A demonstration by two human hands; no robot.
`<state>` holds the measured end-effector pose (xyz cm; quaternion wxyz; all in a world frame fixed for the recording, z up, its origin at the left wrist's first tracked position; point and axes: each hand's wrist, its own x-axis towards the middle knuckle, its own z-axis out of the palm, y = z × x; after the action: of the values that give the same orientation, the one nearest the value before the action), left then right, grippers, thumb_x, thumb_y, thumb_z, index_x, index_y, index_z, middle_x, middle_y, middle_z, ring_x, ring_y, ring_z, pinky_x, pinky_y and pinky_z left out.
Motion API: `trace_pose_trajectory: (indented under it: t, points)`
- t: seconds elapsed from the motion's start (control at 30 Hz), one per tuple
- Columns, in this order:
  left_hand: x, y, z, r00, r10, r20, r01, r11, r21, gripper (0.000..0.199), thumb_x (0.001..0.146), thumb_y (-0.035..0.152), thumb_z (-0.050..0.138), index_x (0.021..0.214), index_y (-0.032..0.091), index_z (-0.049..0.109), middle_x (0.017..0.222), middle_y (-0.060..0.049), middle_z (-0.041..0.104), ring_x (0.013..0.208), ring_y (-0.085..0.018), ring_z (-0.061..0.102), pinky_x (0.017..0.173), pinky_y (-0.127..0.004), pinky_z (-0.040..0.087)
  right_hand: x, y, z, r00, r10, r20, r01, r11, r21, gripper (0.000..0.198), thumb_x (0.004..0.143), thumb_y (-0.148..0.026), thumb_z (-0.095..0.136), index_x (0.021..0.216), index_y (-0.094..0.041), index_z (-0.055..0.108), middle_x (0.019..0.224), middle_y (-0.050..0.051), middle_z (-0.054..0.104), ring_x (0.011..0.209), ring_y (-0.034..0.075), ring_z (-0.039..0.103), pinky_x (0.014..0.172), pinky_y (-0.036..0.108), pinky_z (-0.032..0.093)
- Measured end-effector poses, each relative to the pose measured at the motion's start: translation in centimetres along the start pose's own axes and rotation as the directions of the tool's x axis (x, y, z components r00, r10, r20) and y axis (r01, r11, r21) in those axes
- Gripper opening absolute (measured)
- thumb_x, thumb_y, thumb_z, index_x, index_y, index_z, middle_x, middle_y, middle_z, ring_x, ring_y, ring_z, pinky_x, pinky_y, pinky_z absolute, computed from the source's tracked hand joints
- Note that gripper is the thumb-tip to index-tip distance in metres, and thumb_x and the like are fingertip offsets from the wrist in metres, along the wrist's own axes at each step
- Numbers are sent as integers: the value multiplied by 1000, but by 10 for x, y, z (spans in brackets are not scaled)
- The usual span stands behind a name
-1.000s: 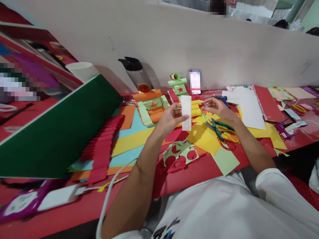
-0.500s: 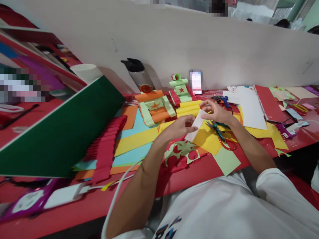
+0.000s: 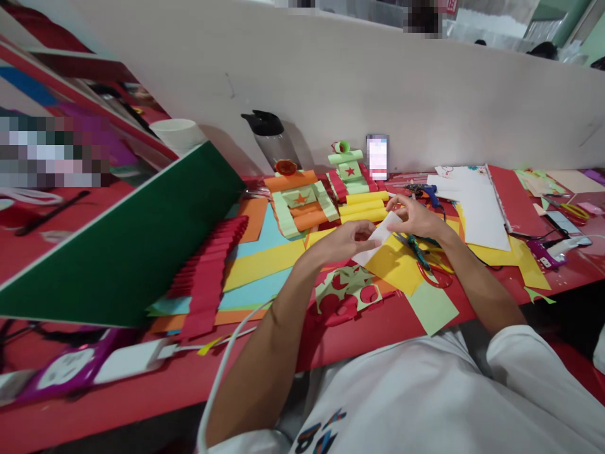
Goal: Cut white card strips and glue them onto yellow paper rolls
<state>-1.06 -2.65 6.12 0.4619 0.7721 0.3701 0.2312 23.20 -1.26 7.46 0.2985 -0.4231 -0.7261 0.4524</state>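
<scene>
White strip (image 3: 375,246): up off the table (image 3: 343,345), btwn both hands; slanted, upper end at R hand, lower end by L hand fingertips.
L hand (image 3: 347,241): fingers curled, nearly closed; thumb pressed on strip's face approx midway, strip just past fingertips.
R hand (image 3: 412,215): fingers bent, tips close tog. w/ thumb; has strip's upper end, some of grip hidden.
Under strip: yellow sheet (image 3: 397,270), partly covered; strip above its L edge.
R of strip: hand tools (image 3: 420,253), teal/red/yellow handles, on the yellow sheet, near R hand.
Beyond hands: yellow rolls (image 3: 363,207) side by side, close to R fingertips; blue glue gun (image 3: 432,194) past R hand.
Nearer body: cut-out scraps (image 3: 350,293), grn + red; lt grn sheet (image 3: 432,310).
Back: phone (image 3: 378,156) upright vs wall; bottle (image 3: 273,140) to its L; 2 paper figures (image 3: 300,200) w/ stars btwn.
Far L: dk grn board (image 3: 118,246), tilted, by red pleated strip (image 3: 205,284).
</scene>
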Motion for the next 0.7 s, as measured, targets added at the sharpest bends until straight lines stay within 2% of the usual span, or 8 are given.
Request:
trace_pose_trajectory:
  t: [0.1, 0.17, 0.23, 0.27, 0.33, 0.47, 0.6, 0.7]
  points:
    - [-3, -2, -12, 988, 23, -151, -28, 999, -37, 59, 88, 72, 63, 110, 17, 67, 110, -12, 74, 102, -27, 69, 93, -42, 55, -4, 0, -8, 996, -44, -82, 46, 999, 22, 41, 76, -31, 78, 106, -25, 52, 89, 1, 74, 75, 18, 66, 65, 29, 47]
    - [-6, -6, -24, 954, 18, -299, -24, 1000, -16, 63, 92, 74, 55, 116, 17, 64, 117, -15, 73, 108, -29, 70, 97, -44, 55, -8, -1, -16, 985, -74, -155, 79, 997, 24, 40, 77, -32, 79, 107, -25, 53, 91, 1, 74, 81, 20, 69, 69, 31, 51]
    - [-9, -13, -37, 918, 33, -394, 13, 993, 114, 61, 94, 72, 53, 118, 17, 63, 119, -16, 73, 109, -30, 71, 99, -46, 56, -12, 1, -26, 972, -103, -211, 112, 993, 27, 41, 77, -34, 81, 107, -25, 54, 91, 0, 73, 82, 20, 70, 72, 32, 54]
    - [-11, -17, -42, 913, 51, -406, 43, 975, 219, 60, 94, 70, 53, 120, 17, 63, 120, -16, 73, 111, -31, 71, 101, -47, 55, -14, 3, -32, 965, -115, -235, 126, 992, 30, 43, 77, -35, 83, 108, -26, 55, 91, 0, 73, 82, 20, 70, 73, 33, 55]
    - [-13, -26, -49, 934, 66, -352, 96, 901, 423, 61, 94, 68, 55, 125, 16, 63, 126, -17, 72, 118, -34, 69, 106, -49, 52, -17, 10, -42, 952, -129, -277, 144, 989, 37, 46, 77, -39, 86, 108, -26, 55, 92, 0, 72, 82, 20, 70, 74, 33, 56]
    - [-10, -37, -47, 985, -45, -166, 147, 719, 680, 64, 93, 57, 58, 138, 12, 60, 141, -21, 67, 129, -40, 64, 109, -50, 49, -20, 24, -57, 919, -147, -366, 169, 985, 27, 52, 74, -47, 90, 106, -25, 55, 89, 0, 73, 79, 18, 69, 72, 32, 57]
    - [-2, -41, -35, 985, -128, -117, 169, 557, 813, 59, 92, 43, 62, 141, 12, 59, 143, -20, 66, 129, -41, 64, 106, -48, 49, -20, 33, -64, 881, -216, -422, 220, 975, -38, 49, 74, -49, 90, 100, -26, 56, 86, -1, 71, 77, 17, 68, 73, 33, 59]
    - [0, -41, -31, 981, -154, -115, 179, 516, 838, 48, 90, 34, 64, 135, 16, 62, 139, -17, 67, 121, -37, 68, 97, -44, 52, -20, 35, -66, 845, -292, -448, 279, 956, -96, 47, 72, -47, 92, 95, -26, 58, 86, -2, 69, 81, 18, 70, 76, 34, 60]
